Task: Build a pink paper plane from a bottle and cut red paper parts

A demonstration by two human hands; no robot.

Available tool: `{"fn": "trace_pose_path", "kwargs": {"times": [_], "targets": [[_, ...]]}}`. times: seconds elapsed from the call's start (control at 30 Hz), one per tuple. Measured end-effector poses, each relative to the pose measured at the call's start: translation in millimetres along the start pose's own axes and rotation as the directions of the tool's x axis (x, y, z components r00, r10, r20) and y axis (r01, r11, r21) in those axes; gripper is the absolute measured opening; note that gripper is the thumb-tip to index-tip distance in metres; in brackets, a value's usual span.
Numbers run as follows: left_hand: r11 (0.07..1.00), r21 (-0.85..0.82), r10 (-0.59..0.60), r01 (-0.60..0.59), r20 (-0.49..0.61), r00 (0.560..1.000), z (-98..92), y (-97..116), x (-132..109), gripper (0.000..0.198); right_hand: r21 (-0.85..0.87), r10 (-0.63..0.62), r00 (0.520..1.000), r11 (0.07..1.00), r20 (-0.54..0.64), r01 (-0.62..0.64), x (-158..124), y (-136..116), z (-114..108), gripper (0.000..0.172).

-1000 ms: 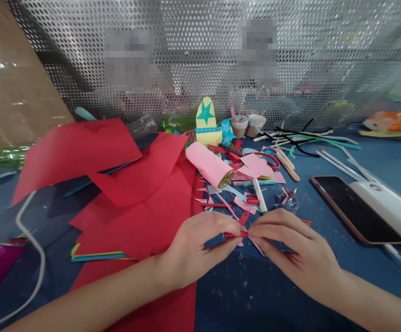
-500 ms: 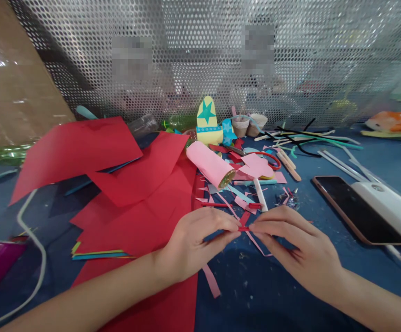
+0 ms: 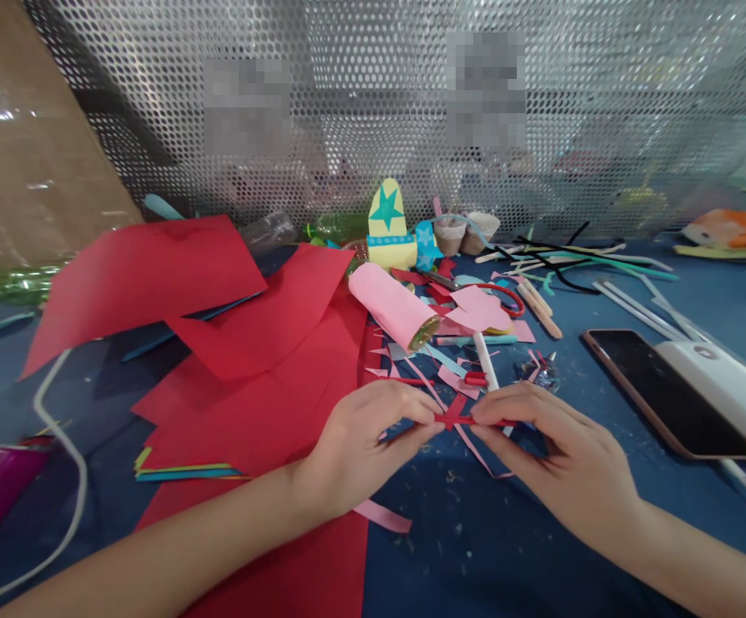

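Between my two hands stretches a narrow red paper strip (image 3: 455, 420), held level just above the table. My left hand (image 3: 373, 442) pinches its left end between thumb and fingertips. My right hand (image 3: 556, 455) pinches the other end the same way. From under my left hand a pink paper strip (image 3: 385, 517) sticks out; where its other end goes is hidden. Just beyond my fingers lie a white stick (image 3: 485, 360), a small red piece (image 3: 476, 378) and pink and blue scraps. A pink paper-covered tube (image 3: 393, 302) rests on its side behind them.
Red paper sheets (image 3: 269, 403) cover the left of the table. Red-handled scissors (image 3: 507, 298) lie among scraps. A phone (image 3: 662, 390) and a white device (image 3: 720, 390) are at right, wooden sticks (image 3: 540, 309) farther back. A perforated metal panel (image 3: 360, 103) closes off the back.
My hands have moved slightly apart, and more of the red strip shows between them. The pink strip below my left hand has swung to a flatter angle.
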State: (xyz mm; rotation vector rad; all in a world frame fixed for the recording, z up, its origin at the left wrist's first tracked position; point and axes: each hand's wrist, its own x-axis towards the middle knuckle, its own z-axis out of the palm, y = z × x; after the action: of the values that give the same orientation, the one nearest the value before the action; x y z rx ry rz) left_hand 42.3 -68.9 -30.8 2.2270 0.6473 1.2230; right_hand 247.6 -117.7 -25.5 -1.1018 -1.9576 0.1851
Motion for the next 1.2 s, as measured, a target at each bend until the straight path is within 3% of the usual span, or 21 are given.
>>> {"fn": "trace_pose_path", "kwargs": {"times": [0.13, 0.27, 0.5, 0.6, 0.7, 0.97, 1.03, 1.2], "targets": [[0.997, 0.020, -0.072, 0.073, -0.049, 0.996, 2.8, -4, 0, 0.009, -0.036, 0.122, 0.993, 0.992, -0.010, -0.122, 2, 1, 0, 0.010], [0.987, 0.070, -0.139, 0.143, -0.068, 0.988, 2.7, -5, 0, 0.006, -0.032, 0.155, 0.988, 0.987, -0.011, -0.156, 1, 2, -1, 0.011], [0.999, 0.047, -0.004, 0.006, -0.039, 0.999, 1.8, -6, 1, 0.011, -0.087, 0.169, 0.985, 0.981, -0.026, -0.171, 1, 4, -3, 0.006], [0.999, 0.038, -0.022, 0.024, -0.051, 0.998, 3.7, -7, 0, 0.010, -0.109, 0.132, 0.991, 0.985, -0.025, -0.134, 2, 6, -4, 0.004], [0.996, 0.080, -0.046, 0.046, 0.002, 0.999, 5.0, -7, -1, 0.009, -0.083, 0.071, 0.997, 0.994, 0.029, -0.068, 3, 9, -3, 0.008], [0.989, 0.139, 0.040, -0.053, 0.094, 0.995, 4.6, -7, -2, 0.006, -0.122, -0.019, 0.992, 0.992, 0.127, 0.035, 4, 8, 0, 0.014], [0.981, 0.191, -0.010, -0.015, 0.127, 0.992, 1.2, -6, 1, 0.007, -0.144, -0.027, 0.994, 0.989, 0.104, 0.042, 4, 9, 0, 0.015], [0.914, 0.318, -0.297, 0.250, 0.107, 0.949, -21.2, -14, 19, 0.028, -0.266, 0.053, 0.998, 0.963, 0.022, -0.045, 6, 16, -4, 0.019]]}}
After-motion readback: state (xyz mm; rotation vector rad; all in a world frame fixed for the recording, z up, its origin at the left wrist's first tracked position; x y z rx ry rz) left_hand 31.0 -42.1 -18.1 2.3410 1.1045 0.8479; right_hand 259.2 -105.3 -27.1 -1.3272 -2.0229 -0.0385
